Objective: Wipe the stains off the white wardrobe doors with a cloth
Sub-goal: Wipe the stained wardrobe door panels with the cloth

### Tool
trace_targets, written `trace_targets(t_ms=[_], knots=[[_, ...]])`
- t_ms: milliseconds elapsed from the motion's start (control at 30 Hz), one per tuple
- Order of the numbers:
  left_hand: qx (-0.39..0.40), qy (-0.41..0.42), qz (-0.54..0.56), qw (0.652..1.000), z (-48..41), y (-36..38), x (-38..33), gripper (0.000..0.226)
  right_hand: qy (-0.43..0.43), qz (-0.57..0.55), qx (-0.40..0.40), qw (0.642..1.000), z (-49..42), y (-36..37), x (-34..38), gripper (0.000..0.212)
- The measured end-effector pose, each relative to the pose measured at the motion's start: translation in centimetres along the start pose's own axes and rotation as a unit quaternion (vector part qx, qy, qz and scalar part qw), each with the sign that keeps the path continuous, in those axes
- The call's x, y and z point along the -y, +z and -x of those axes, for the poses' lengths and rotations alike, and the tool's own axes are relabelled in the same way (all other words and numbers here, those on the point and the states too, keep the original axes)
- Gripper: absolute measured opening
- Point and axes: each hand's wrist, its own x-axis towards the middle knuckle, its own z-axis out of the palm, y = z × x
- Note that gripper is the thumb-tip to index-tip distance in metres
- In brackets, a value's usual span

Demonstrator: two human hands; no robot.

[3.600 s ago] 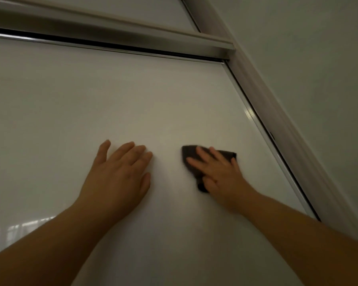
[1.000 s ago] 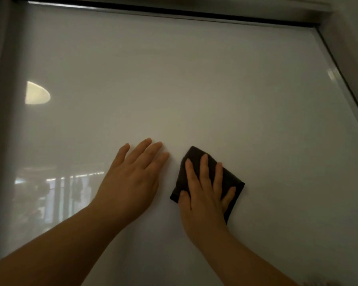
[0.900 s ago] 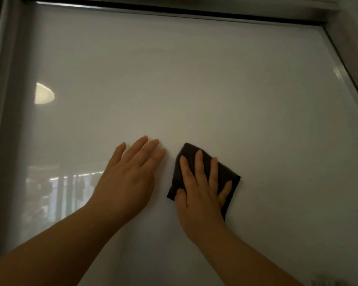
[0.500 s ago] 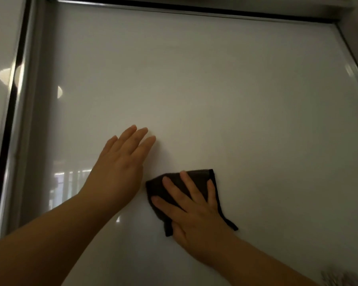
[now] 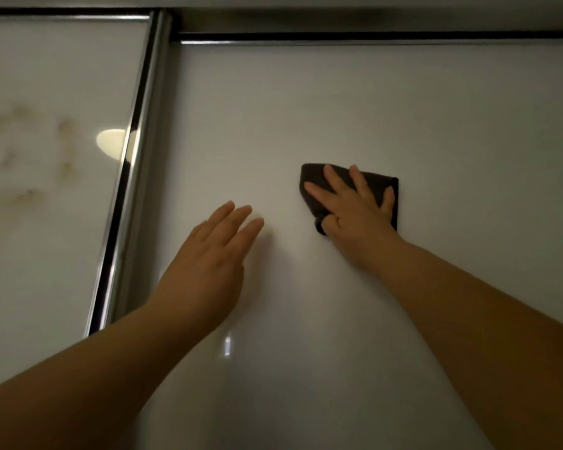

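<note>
A glossy white wardrobe door (image 5: 355, 102) fills most of the view. My right hand (image 5: 355, 206) lies flat on a folded dark cloth (image 5: 312, 177) and presses it against this door, right of centre. To the left of the cloth, my left hand (image 5: 212, 261) rests palm-down on the same door with its fingers together and nothing in it. A second white door (image 5: 46, 222) at the left carries several brownish stains (image 5: 30, 196).
A chrome vertical frame strip (image 5: 124, 190) separates the two doors. A dark top rail (image 5: 338, 35) runs along the upper edge. A round lamp reflection (image 5: 111, 144) shows on the left door.
My right hand has slid the cloth up and to the right, away from my left hand. The view has shifted so the stained left door now shows.
</note>
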Motion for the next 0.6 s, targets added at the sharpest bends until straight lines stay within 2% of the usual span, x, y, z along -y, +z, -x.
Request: trace_targets(t_ms=[100, 233, 433, 600], knots=[[0.002, -0.008, -0.012, 1.000, -0.5, 0.1, 0.8, 0.060, -0.001, -0.008, -0.016, 1.000, -2.6, 0.3, 2.3, 0.060], [-0.011, -0.028, -0.025, 0.999, -1.3, 0.7, 1.2, 0.056, -0.068, 0.021, -0.035, 0.997, -2.0, 1.4, 4.5, 0.057], [-0.026, -0.060, -0.025, 0.998, -0.8, 0.7, 0.9, 0.050, -0.169, 0.020, -0.017, 0.985, 4.7, 3.7, 4.4, 0.057], [-0.011, -0.068, -0.031, 0.997, 1.5, 0.0, 0.0, 0.049, -0.242, 0.029, -0.010, 0.970, 10.3, 4.8, 0.7, 0.056]])
